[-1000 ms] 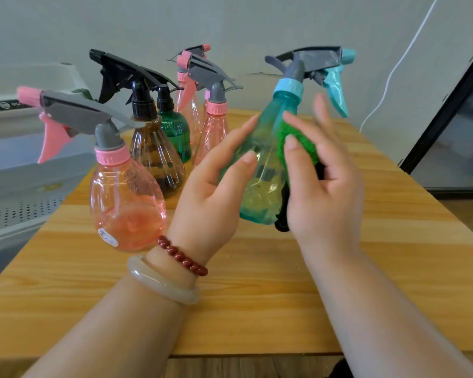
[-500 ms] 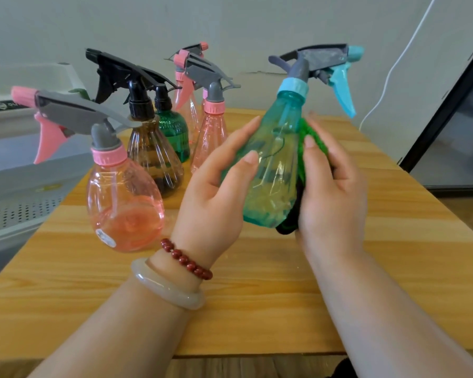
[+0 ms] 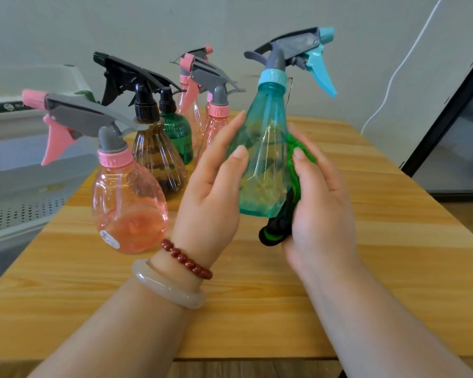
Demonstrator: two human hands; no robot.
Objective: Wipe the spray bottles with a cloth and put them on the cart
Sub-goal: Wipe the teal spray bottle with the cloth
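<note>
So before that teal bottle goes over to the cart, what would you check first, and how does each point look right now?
1. Hold of the left hand on the teal bottle: ok, thumb in front, fingers behind, bottle raised off the table.
2. Grip of the right hand on the green cloth: ok, cloth pressed against the bottle's right side.
3. Bottle wiped all round: cannot tell.
4. Way to the cart on the left: probably not ok, the pink bottle stands in between; lift over it.
5. Free room on the cart: cannot tell, only part of it shows.
</note>
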